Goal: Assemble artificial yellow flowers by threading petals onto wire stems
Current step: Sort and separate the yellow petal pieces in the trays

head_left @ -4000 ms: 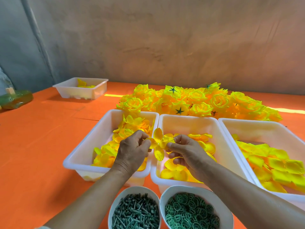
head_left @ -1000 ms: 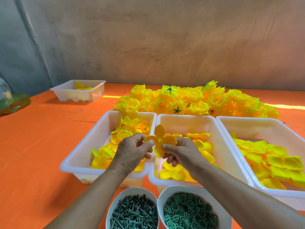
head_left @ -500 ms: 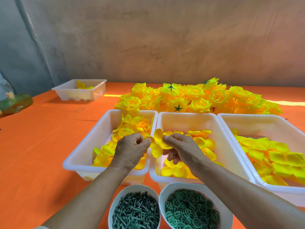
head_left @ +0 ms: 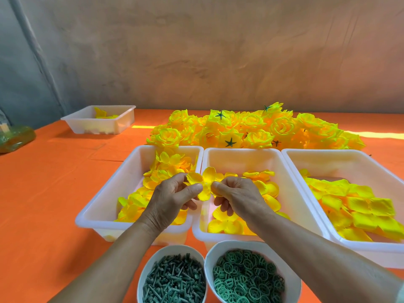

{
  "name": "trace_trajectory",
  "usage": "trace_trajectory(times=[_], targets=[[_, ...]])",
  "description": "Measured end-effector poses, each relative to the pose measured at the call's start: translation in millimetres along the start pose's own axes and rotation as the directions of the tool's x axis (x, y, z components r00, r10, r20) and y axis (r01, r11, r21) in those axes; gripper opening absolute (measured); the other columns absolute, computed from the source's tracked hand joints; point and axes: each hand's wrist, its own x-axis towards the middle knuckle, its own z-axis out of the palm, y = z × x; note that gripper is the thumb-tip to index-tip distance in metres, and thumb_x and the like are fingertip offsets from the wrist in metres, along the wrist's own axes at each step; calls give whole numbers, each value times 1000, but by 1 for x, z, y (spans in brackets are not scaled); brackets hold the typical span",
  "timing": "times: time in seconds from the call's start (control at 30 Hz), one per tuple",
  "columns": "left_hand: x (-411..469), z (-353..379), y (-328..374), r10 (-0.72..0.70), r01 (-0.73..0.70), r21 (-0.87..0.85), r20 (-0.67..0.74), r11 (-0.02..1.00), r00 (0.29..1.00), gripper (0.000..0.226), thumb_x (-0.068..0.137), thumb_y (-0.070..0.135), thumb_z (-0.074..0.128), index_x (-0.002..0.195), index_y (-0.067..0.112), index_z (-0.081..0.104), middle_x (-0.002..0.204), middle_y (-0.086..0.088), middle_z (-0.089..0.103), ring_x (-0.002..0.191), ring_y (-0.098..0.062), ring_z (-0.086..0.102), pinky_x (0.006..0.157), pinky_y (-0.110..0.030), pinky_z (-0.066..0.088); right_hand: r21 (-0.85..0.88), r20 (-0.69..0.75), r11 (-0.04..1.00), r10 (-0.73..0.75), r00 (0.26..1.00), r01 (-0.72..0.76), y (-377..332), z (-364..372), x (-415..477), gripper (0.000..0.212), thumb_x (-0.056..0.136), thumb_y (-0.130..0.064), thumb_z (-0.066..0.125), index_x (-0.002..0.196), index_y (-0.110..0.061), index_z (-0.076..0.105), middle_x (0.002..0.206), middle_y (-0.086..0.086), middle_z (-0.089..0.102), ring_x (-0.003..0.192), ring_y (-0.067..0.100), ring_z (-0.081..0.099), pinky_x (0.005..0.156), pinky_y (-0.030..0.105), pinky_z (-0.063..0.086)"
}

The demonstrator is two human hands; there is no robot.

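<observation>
While the left hand (head_left: 172,200) and right hand (head_left: 238,195) hold the petal layer (head_left: 204,182) over the adjoining left tray (head_left: 105,195) and middle tray (head_left: 240,158), fingers clamped on its opposite edges, keep it spread and centred for threading. No wire stem shows; its centre hole cannot be made out.

The table cloth (head_left: 43,204) is bright orange. The tubs (head_left: 122,184) are white and the petals (head_left: 358,206) in them yellow. The flowers (head_left: 282,125) are yellow with dark green stars (head_left: 230,142). Two white bowls (head_left: 240,243) hold dark green pegs (head_left: 172,281) and lighter green rings (head_left: 247,278).
</observation>
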Motion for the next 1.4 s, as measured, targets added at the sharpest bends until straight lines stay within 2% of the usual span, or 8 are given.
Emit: trace_trajectory(times=[0.17, 0.33, 0.53, 0.67, 0.83, 1.03, 1.17, 1.4], targets=[[-2, -2, -3, 74, -74, -86, 4, 994, 997, 67, 62, 20, 54, 127, 39, 53, 85, 1, 72, 76, -24, 73, 69, -28, 52, 66, 55, 995, 69, 996, -72, 1, -1, 3, 29, 95, -22, 55, 72, -7, 65, 54, 6, 62, 40, 15, 48, 39, 21, 35], [2, 3, -9, 141, -140, 38, -41, 989, 989, 35, 80, 8, 73, 103, 35, 68, 77, 11, 63, 67, -19, 72, 64, -20, 50, 37, 107, 994, 96, 990, -100, 2, 1, 3, 32, 93, -26, 54, 70, -6, 65, 49, 6, 58, 36, 15, 44, 39, 20, 31], [7, 1, -10, 55, -63, -63, -135, 996, 989, 16, 90, 16, 66, 76, 24, 65, 65, 1, 59, 56, -16, 67, 55, -23, 47, 124, -39, 992, 0, 999, 5, 0, -1, 6, 20, 96, -31, 49, 99, -18, 65, 77, 5, 64, 58, 16, 54, 43, 24, 37], [6, 1, -9, 38, -47, -56, -146, 997, 988, 11, 85, 32, 70, 76, 27, 66, 60, 4, 61, 54, -15, 65, 57, -29, 48, 132, 30, 990, -59, 998, 54, 0, 0, 1, 17, 91, -20, 57, 85, -13, 71, 80, 10, 63, 68, 17, 54, 44, 25, 38], [6, 0, -13, 49, -52, -10, -169, 999, 984, 12, 91, 36, 64, 81, 30, 67, 58, 9, 61, 52, -12, 63, 56, -25, 47, 77, -11, 990, -118, 993, 118, -1, 1, -2, 16, 88, -23, 65, 74, -19, 71, 65, -1, 61, 53, 5, 51, 44, 22, 40], [6, 0, -12, 97, -91, 43, -164, 995, 982, 19, 85, 37, 67, 66, 34, 68, 60, 12, 54, 57, -3, 50, 58, -12, 39, 151, -61, 983, -92, 994, 100, 1, 0, 1, 28, 97, -18, 53, 84, 3, 67, 66, 9, 60, 45, 8, 49, 41, 20, 39], [9, -1, -4, -1, -6, -99, -64, 995, 998, 12, 79, 24, 72, 78, 12, 70, 86, -3, 59, 84, -16, 54, 79, -19, 42, 185, -53, 980, -60, 997, 68, 3, 1, 5, 31, 98, -23, 52, 85, 2, 65, 62, 8, 57, 42, 11, 46, 42, 24, 36], [11, 4, 5, -87, 116, -224, 134, 968, 987, 36, 68, 25, 68, 100, 9, 69, 85, -7, 70, 78, -14, 65, 78, -27, 52, 251, -100, 965, -54, 994, 78, 6, -2, 7, 36, 98, -24, 52, 66, -11, 57, 45, -6, 52, 36, 7, 44, 37, 19, 35]])
